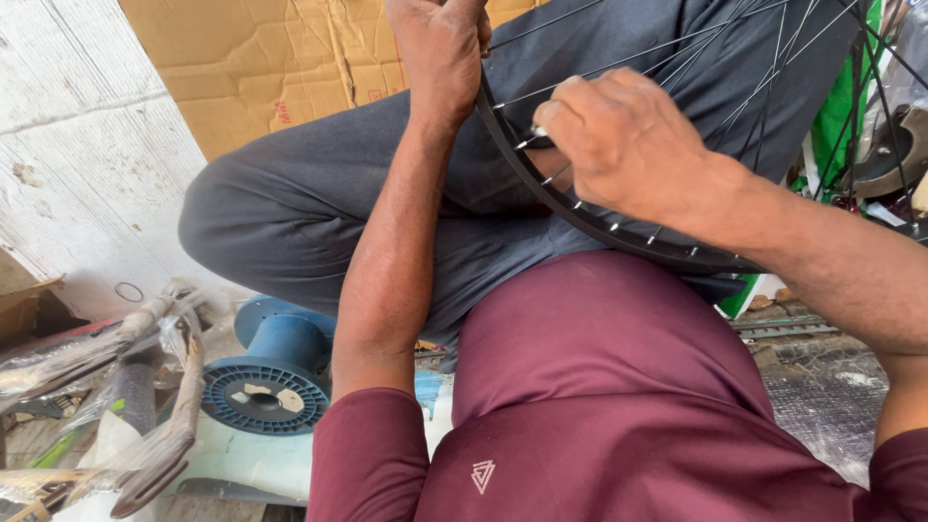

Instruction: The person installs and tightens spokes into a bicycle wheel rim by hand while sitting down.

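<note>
The left hand (440,53) is closed around the black bicycle wheel rim (541,188), gripping it near the top of the view. The right hand (619,140) pinches a small silvery spoke nipple (537,132) between thumb and fingertips, right at the rim's inner edge where the thin spokes (619,82) meet it. The wheel rests across the person's lap, over grey trousers (319,203). A blue plastic spool (275,367) lies on the floor below the left forearm, beside wrapped bicycle parts (145,387).
</note>
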Demonstrator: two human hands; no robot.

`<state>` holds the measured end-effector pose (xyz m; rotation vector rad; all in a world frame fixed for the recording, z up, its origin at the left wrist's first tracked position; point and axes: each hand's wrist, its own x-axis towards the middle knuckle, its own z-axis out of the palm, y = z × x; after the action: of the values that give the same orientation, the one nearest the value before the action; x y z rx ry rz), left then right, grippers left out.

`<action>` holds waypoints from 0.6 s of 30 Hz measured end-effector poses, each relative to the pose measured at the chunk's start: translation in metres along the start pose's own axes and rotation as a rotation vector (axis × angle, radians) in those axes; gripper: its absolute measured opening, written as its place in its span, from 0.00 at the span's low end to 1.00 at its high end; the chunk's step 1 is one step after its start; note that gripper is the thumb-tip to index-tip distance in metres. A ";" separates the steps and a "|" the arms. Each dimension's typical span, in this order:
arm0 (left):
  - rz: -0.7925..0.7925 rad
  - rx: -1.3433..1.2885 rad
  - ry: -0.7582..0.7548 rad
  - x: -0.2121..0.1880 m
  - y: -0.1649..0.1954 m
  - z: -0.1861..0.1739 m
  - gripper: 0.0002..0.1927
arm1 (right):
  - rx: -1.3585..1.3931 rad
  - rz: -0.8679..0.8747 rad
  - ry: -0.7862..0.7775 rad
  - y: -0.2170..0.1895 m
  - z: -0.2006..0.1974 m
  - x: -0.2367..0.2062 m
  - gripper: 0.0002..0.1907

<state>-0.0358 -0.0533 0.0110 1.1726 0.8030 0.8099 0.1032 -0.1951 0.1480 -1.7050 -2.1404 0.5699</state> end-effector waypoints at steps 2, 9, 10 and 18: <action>0.007 0.000 -0.004 0.001 0.001 0.001 0.21 | -0.040 0.006 -0.043 0.000 -0.006 -0.001 0.12; 0.017 0.002 0.005 0.002 0.005 0.000 0.20 | 0.086 -0.082 0.005 -0.012 -0.008 0.007 0.10; 0.013 -0.004 0.010 0.001 0.005 0.001 0.19 | 0.053 -0.078 -0.002 -0.015 -0.008 0.007 0.10; -0.010 -0.078 0.063 0.002 -0.005 0.008 0.16 | -0.163 0.133 -0.073 -0.026 0.007 0.019 0.09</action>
<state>-0.0276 -0.0558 0.0075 1.0772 0.8212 0.8666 0.0741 -0.1824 0.1556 -1.9539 -2.1883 0.5128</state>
